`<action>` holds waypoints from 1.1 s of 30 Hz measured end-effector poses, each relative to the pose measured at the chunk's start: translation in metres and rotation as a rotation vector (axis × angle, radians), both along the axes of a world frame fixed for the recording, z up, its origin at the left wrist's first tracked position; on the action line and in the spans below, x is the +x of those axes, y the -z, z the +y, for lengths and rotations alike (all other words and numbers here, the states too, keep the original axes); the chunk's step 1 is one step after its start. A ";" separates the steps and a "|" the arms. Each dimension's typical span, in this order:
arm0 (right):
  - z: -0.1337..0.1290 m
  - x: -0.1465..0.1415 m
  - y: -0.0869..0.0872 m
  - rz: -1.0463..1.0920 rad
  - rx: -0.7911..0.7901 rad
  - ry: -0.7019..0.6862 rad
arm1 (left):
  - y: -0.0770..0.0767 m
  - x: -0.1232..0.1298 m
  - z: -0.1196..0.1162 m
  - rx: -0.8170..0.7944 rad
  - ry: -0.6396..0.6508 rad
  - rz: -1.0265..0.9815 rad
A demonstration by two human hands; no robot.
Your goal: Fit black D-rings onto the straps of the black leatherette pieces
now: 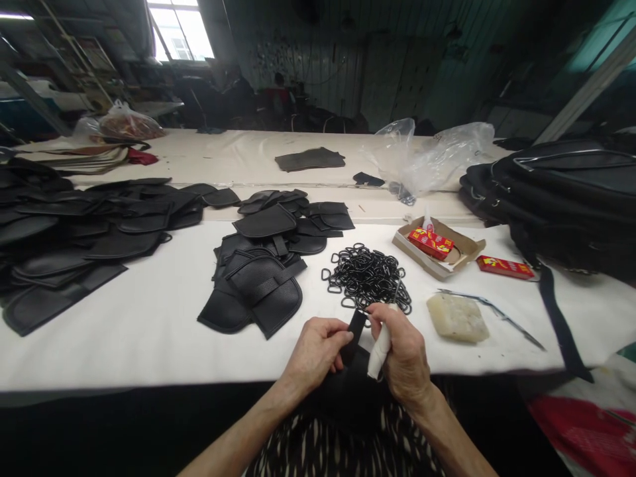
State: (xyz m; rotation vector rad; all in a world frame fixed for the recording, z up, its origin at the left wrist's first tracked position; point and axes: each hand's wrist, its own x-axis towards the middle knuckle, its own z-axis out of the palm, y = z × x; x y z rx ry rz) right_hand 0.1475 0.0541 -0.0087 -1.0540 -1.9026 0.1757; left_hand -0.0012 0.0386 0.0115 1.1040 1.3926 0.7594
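fingers (342,339) pinching black strap (354,331), white-handled tool (379,354)

At the near edge of the worktop (149,358) are two hands, one left (318,351) and one right (405,351), with one black piece (350,394) and one white-handled tool (380,351). Toward the right edge: one carton (440,266), two red boxes (505,267), one yellowish block (457,318), one slim metal tool (497,311), one dark strap (559,324). Nearer the left edge, two heaps of black flaps (268,285); midway, one heap of rings (370,275), probably dozens, too tangled to count.
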 end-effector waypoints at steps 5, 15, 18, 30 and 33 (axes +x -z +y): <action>-0.001 -0.003 -0.001 -0.079 0.121 -0.076 | -0.001 -0.001 -0.001 0.000 0.004 -0.005; -0.013 -0.013 -0.002 -0.181 0.219 -0.166 | 0.004 -0.001 -0.006 0.009 -0.157 -0.219; -0.016 -0.014 0.000 -0.138 0.155 -0.160 | 0.002 -0.001 -0.008 -0.002 -0.192 -0.261; -0.023 -0.011 0.010 0.130 -0.187 -0.104 | 0.002 0.001 -0.009 0.032 -0.230 -0.187; -0.023 -0.012 0.006 0.286 -0.416 0.008 | 0.001 0.003 -0.011 0.064 -0.244 -0.165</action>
